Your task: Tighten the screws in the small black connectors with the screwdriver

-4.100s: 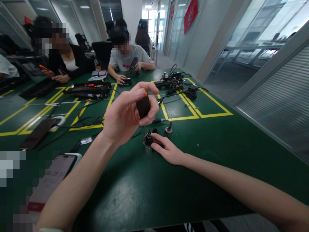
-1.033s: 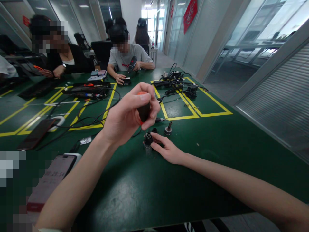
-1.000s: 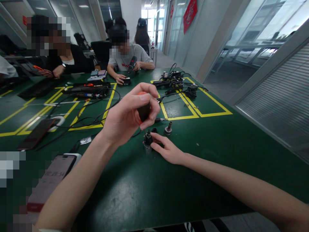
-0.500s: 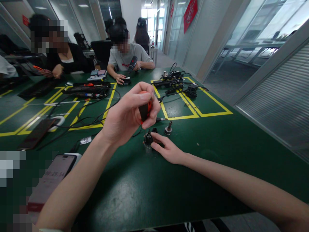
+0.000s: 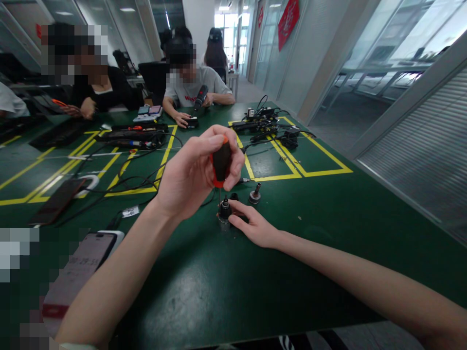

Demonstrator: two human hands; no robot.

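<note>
My left hand [image 5: 199, 170] is closed round the red and black handle of a screwdriver [image 5: 221, 163], held upright. Its thin shaft points down at the left side of a small dark cylindrical part [image 5: 225, 210] that stands on the green table; the tip's exact contact is hard to see. With thumb and fingers, my right hand [image 5: 253, 224] grips this part from the right. Just behind it is a dark piece [image 5: 234, 197], partly hidden. A metal part with a short stem [image 5: 255, 194] stands apart, farther right.
A phone [image 5: 85, 265] and a dark flat device [image 5: 58, 201] lie at the left among black cables. Tool trays [image 5: 133, 136] and a cable heap [image 5: 266, 121] lie farther back. Across the green table [image 5: 310, 272], a person [image 5: 197, 82] holds a dark power tool [image 5: 200, 96].
The screwdriver handle has turned in my left hand, and its fingers have loosened slightly. My right hand stays on the dark part.
</note>
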